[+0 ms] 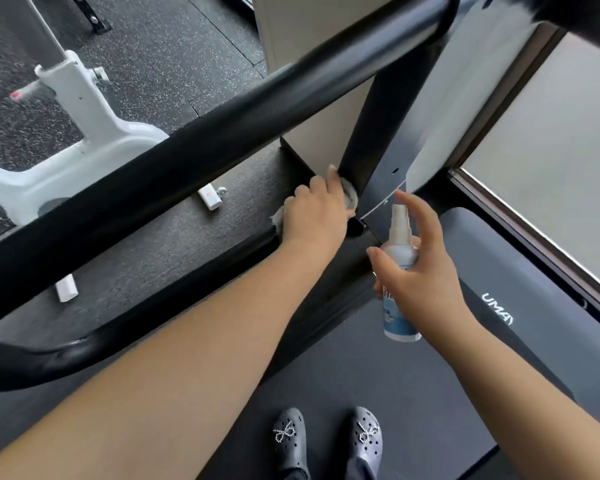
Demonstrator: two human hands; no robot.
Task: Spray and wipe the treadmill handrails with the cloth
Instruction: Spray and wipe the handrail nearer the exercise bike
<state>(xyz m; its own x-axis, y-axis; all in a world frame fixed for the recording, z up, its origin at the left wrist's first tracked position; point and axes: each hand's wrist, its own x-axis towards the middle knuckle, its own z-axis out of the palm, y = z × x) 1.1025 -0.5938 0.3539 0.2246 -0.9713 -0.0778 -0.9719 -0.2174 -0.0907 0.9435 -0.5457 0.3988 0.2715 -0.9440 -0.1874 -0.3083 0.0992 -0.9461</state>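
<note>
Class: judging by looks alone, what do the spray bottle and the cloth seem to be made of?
Spray bottle: probably plastic, smooth and whitish-translucent, with a printed blue label and clear nozzle. Cloth: soft grey fabric, perhaps microfibre, with a fuzzy edge bunched under the left hand.

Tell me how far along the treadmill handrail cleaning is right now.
Mid-job. In hand: the left hand presses a grey cloth against the base of the black upright post, while the right hand holds the white and blue spray bottle, index finger raised above the nozzle. Done: unclear; no wet streaks show on the long black handrail. Left: probably wiping that rail; the other side's rail is out of view.
</note>
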